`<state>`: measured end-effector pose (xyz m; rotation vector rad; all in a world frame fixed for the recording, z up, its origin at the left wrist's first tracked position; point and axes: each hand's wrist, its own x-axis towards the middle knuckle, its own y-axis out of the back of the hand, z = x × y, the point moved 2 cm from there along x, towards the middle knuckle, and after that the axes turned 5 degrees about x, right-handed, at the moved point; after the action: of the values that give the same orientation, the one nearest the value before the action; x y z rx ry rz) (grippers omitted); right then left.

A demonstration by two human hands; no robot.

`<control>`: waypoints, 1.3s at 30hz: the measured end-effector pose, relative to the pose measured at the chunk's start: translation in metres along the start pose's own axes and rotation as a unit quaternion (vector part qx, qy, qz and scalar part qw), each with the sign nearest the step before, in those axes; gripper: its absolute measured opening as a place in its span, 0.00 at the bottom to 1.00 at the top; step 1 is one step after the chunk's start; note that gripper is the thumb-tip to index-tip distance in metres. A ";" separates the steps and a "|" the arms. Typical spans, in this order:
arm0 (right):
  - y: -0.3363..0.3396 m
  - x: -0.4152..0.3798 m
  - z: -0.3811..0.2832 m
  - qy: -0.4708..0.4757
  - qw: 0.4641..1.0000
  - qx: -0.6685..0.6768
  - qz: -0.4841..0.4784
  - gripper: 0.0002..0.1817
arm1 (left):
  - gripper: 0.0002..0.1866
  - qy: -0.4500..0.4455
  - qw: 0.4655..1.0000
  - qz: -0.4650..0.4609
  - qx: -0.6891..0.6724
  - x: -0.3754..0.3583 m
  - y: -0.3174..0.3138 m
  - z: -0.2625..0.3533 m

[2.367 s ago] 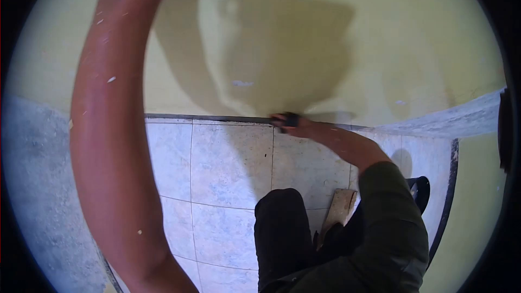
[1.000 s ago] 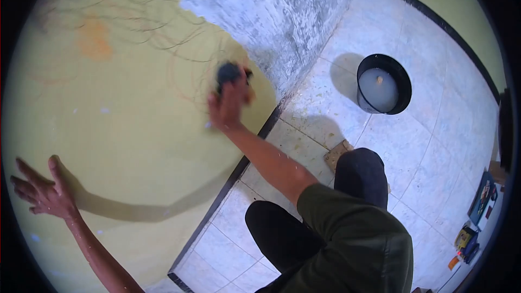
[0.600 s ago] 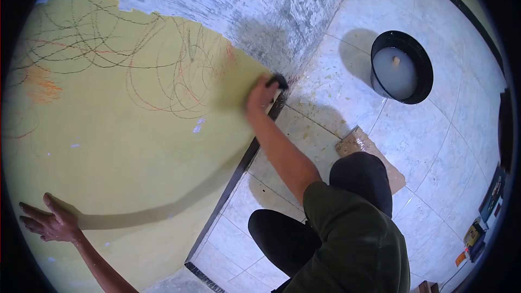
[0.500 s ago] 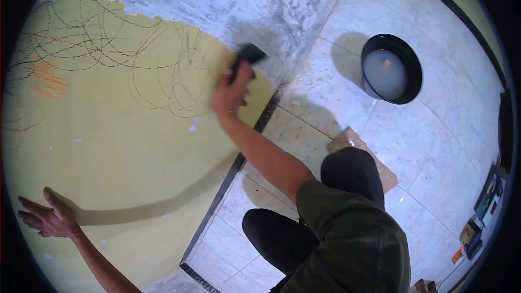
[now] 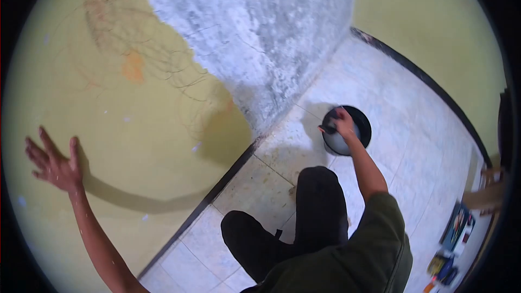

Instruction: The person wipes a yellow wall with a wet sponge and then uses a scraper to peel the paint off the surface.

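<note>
My right hand (image 5: 343,121) is shut on a dark sponge (image 5: 329,127) and holds it over the black bucket (image 5: 362,125) of cloudy water that stands on the tiled floor. My left hand (image 5: 53,161) is pressed flat, fingers spread, against the yellow wall (image 5: 125,130) at the left. That wall carries faint crayon scribbles (image 5: 146,62) and an orange smudge. I am crouched, with my dark trousers (image 5: 304,217) below me.
A bare grey plaster patch (image 5: 260,32) covers the wall's upper middle. A black skirting strip (image 5: 217,187) runs along the wall's foot. Books and small items (image 5: 453,239) lie on the floor at the right, near a wooden piece of furniture (image 5: 488,190).
My right hand has left the scribbled wall and swung right, down to the bucket, with the sponge still in it. My left hand stays on the wall. The view has turned right.
</note>
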<state>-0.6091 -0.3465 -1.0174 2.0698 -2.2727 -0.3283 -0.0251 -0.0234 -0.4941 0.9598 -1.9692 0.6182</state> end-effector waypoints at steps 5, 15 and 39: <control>0.057 0.011 0.122 -0.087 0.958 -0.244 -0.123 0.27 | 0.47 0.010 1.000 -0.012 0.003 0.000 0.001 0.003; 0.014 0.033 0.137 0.162 0.623 -0.737 -0.207 0.20 | 0.47 0.005 1.000 -0.025 0.005 -0.002 -0.002 0.001; 0.027 0.018 0.183 0.058 0.671 -0.542 -0.502 0.23 | 0.45 -0.031 0.997 0.065 -0.032 0.001 -0.006 0.004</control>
<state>-0.6700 -0.3401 -1.1931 2.0806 -0.2509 -1.1382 -0.0223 -0.0304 -0.4954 0.8259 -2.1055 0.6002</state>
